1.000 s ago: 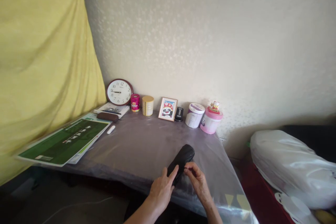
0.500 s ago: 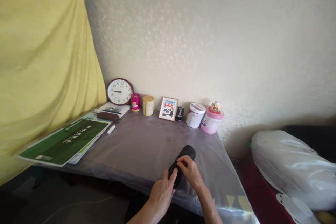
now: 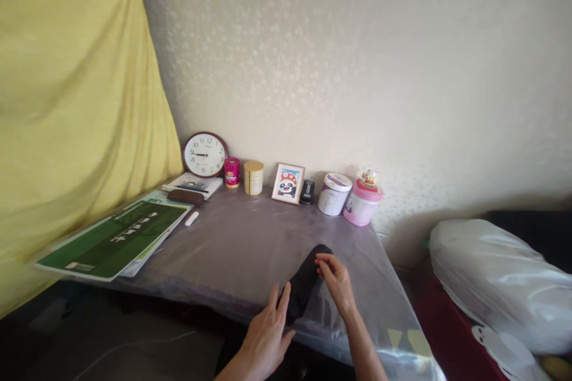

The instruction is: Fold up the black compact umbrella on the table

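Observation:
A black folded umbrella (image 3: 304, 286) lies slantwise near the front edge of the table, its fabric looking loose. My left hand (image 3: 268, 333) is beside its near end, fingers spread, the fingertips at its left edge; whether they touch it I cannot tell. Over the right edge of the umbrella, toward its far end, my right hand (image 3: 336, 283) has thumb and fingertips pinched together. Whatever sits in that pinch is too small to make out.
A clear plastic cover lies over the table (image 3: 232, 244). Along the wall stand a clock (image 3: 205, 155), a pink can (image 3: 232, 174), a yellow-lidded canister (image 3: 254, 178), a panda picture (image 3: 288, 183) and two tubs (image 3: 334, 195). Green booklets (image 3: 120, 238) lie left; a white bag (image 3: 496, 280) is right.
My right hand has moved from the middle of the umbrella toward its upper right edge, still pinched. My left hand has shifted left with its fingers spread, and the fabric looks wider.

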A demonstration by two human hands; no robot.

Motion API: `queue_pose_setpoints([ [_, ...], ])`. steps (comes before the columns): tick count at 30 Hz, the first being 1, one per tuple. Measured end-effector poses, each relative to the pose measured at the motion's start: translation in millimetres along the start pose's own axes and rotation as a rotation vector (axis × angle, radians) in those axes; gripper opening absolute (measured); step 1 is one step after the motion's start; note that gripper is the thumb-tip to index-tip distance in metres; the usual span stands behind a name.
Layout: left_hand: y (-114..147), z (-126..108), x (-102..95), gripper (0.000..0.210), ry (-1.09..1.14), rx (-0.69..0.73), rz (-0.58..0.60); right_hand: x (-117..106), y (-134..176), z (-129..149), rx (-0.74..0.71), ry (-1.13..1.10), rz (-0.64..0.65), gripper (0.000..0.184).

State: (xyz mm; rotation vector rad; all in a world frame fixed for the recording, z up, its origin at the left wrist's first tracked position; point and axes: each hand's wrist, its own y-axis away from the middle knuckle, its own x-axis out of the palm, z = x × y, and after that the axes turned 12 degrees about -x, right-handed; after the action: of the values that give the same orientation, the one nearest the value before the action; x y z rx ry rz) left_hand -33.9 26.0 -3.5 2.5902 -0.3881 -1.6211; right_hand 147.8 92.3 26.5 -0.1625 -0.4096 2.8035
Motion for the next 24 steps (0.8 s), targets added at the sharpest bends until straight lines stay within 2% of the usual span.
queue_pose_setpoints([
  [4,3.3,-0.2,0.7,0.084,0.019,0.026,-0.056,8.2,2.4,3.4,-0.18,0.139,0.242,0.023],
  [7,4.3,-0.3,1.0,0.088,0.005,0.057,-0.078,15.1,4.3,0.9,-0.309,0.283,0.386,0.032],
  [9,4.4,-1.1,0.1,0.09,-0.011,0.069,-0.052,17.7,5.0,-2.0,-0.352,0.337,0.412,0.035],
  [12,3.9,-3.7,-2.2,0.093,-0.051,0.056,0.009,16.5,7.6,-2.9,-0.33,0.277,0.385,0.031],
  [15,2.7,-5.2,-2.4,0.093,-0.087,0.049,0.033,4.1,15.0,1.8,-0.21,0.139,0.328,0.022],
  [19,0.3,-1.8,1.9,0.091,-0.089,0.072,0.025,-31.5,27.4,3.6,-0.081,0.068,0.228,0.018],
  [24,-6.2,6.0,-2.7,0.081,0.155,0.106,-0.006,-76.3,31.8,-21.3,-0.027,0.174,-0.027,0.035],
])
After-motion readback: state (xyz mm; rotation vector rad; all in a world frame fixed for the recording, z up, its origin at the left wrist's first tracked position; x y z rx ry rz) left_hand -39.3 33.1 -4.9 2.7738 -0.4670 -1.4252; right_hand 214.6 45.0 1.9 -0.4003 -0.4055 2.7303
